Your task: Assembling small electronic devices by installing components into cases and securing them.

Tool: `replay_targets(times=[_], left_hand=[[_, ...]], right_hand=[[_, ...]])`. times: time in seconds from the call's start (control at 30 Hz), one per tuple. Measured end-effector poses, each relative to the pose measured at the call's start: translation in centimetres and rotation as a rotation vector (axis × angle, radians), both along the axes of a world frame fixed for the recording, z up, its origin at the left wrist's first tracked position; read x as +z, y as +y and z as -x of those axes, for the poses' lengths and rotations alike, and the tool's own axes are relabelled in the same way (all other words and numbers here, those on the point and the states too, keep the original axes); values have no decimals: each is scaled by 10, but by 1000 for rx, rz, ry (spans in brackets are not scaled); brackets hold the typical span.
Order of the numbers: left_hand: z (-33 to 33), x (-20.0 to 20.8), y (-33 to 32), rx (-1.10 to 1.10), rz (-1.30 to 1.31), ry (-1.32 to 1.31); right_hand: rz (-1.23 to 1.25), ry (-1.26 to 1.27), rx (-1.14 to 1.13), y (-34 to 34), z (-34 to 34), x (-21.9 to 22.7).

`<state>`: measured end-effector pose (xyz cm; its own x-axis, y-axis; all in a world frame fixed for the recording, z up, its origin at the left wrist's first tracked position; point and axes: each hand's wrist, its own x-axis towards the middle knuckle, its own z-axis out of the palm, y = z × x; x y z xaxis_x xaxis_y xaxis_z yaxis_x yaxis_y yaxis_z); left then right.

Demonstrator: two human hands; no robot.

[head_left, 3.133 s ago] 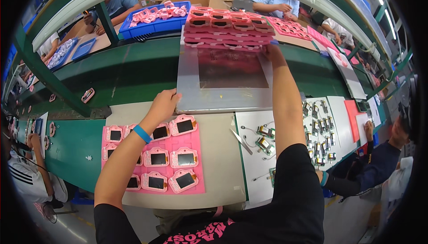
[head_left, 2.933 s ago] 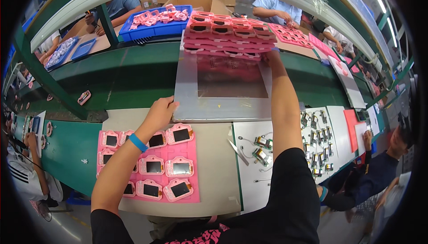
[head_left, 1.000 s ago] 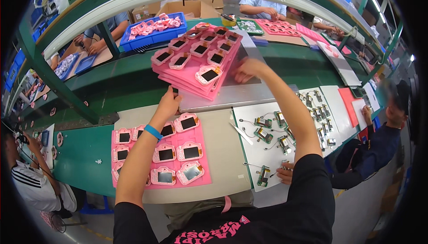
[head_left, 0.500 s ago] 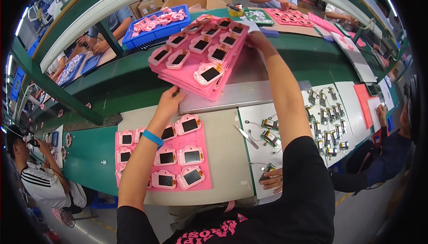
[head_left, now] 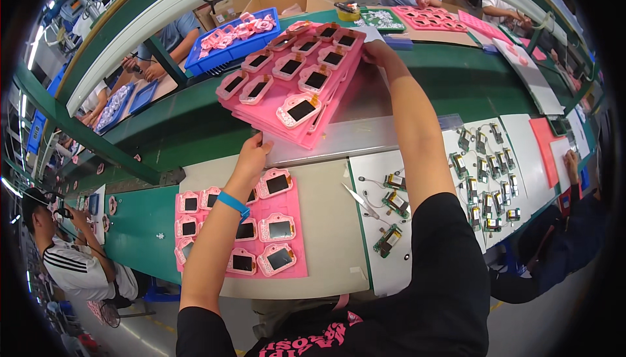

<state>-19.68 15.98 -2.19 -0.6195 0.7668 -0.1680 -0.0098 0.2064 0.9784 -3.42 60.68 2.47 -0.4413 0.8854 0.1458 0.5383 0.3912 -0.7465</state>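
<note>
My left hand (head_left: 252, 160), wearing a blue wristband, grips the near left edge of a stack of pink foam trays (head_left: 261, 121); part of its fingers is hidden under the stack. At the far right corner my right hand (head_left: 377, 54) is closed on the same stack. The stack is tilted above the green bench. Its top tray carries several pink, scalloped device shells (head_left: 300, 109) with black screens. Below my left forearm, another pink foam tray (head_left: 301, 267) with similar shells (head_left: 276, 259) lies on the beige board.
Circuit boards with batteries (head_left: 388, 240) and tweezers (head_left: 360, 199) lie on white sheets at the right. A blue bin (head_left: 225, 59) of pink parts stands beyond the stack. A green frame post (head_left: 107, 138) rises at left. Co-workers (head_left: 81, 252) sit around the benches.
A co-worker's hand that touched a circuit board beside my right arm has withdrawn, uncovering the board. The view has shifted slightly. Both my hands keep hold of the stack, which has barely moved.
</note>
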Motion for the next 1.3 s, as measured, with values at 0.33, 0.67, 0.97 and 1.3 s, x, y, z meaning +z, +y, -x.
replay_targets(times=[0.33,0.67,0.97,1.3], left_hand=[[-15,15,-13,-13,-9,36],[-24,40,-31,-98,-55,338],[-31,64,-53,-130,-135,601],[-108,87,-234,-503,46,782]], right_hand=[[-87,-170,-56,-23,-106,-11],[-208,-320,-106,-114,-198,2],[-357,-461,-115,-225,-216,25],[-431,-588,235,-407,-167,-6]])
